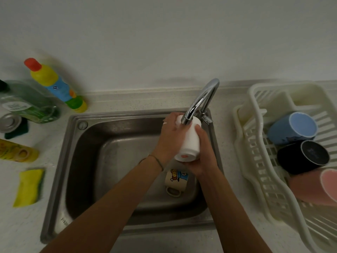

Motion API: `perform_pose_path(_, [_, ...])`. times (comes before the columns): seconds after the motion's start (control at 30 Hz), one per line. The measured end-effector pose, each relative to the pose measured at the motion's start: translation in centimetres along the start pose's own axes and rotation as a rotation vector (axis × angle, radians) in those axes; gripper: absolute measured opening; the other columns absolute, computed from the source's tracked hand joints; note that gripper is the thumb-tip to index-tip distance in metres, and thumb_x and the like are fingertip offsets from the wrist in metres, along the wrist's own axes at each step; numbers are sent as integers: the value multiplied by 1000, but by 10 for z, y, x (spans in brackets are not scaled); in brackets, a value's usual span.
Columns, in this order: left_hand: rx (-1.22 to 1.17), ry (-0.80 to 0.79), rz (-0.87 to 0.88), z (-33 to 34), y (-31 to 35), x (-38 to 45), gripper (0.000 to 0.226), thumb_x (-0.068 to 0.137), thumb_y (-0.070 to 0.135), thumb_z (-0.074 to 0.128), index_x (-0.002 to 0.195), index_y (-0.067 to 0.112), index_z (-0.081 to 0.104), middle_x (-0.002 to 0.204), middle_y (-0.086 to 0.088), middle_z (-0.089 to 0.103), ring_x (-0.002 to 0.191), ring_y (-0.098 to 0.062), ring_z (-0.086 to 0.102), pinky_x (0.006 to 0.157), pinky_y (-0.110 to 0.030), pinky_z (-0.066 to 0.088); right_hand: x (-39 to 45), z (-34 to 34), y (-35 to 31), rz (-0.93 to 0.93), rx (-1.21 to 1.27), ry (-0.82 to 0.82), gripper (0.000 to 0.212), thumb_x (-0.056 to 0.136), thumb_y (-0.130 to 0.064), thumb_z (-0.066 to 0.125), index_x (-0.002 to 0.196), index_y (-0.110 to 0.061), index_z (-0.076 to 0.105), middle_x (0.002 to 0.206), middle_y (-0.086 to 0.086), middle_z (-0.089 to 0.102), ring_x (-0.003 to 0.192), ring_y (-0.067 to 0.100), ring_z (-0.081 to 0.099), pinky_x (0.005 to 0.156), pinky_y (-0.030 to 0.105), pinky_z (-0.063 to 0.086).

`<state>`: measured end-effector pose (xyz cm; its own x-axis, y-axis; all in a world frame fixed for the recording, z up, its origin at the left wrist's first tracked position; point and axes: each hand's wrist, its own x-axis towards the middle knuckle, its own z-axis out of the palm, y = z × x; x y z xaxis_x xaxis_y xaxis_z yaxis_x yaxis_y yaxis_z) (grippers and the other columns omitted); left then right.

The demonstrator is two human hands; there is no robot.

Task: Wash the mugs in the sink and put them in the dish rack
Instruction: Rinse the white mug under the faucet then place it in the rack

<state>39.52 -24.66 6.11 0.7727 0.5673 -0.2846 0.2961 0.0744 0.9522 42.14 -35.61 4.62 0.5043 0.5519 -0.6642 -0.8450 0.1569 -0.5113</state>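
1. Here, two bare forearms reach from the near edge over a steel sink [60, 172], with the cartoon mug [176, 180] lying on its side on the basin floor, handle toward the viewer.
2. Above it, the right hand [202, 152] curls round the lower side and base of a white mug [188, 141]; the left hand [171, 136] wraps its upper left side, fingers near the rim.
3. The white mug is tilted, its long axis running from the base, which faces the viewer, up to the mouth at the tap [200, 101] spout.
4. To the right, a white rack [255, 161] on the counter holds a pink mug [313, 187], black mug [302, 157] and blue mug [293, 127], all on their sides.
5. On the left lie a yellow sponge [28, 188] and, farther back, bottles [54, 84].
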Motion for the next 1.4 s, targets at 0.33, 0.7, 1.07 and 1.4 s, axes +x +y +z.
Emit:
perform_pose_path(0.33, [134,47,-66,2,0,0,20,106,33,47,102,19,61,104,-5,61,86,-16,59,72,-33,47,-5,1,4,8,-13,51,62,73,-57,69,123,-20,66,110,12,74,96,29,71,76,45,59])
perform_pose_path(0.7, [74,164,-42,-2,8,2,49,105,45,41,75,12,62,74,-3,57,70,-14,54,68,-32,43,-9,-4,2,-24,45,-36,58,82,-54,62,126,-17,65,107,13,74,90,29,72,81,47,57])
perform_pose_path(1.07, [201,255,-22,-17,-14,1,54,108,50,38,68,18,55,73,-5,61,71,-20,60,66,-34,49,-9,-4,14,-161,-329,76,74,71,-50,82,134,-26,54,121,11,71,105,32,71,86,55,59])
perform_pose_path(1.4, [300,295,117,-8,4,3,25,106,28,48,85,21,59,79,7,61,71,-6,56,61,-19,40,-18,1,-2,-96,-38,-57,46,81,-40,65,118,-13,64,105,14,74,90,29,72,84,48,57])
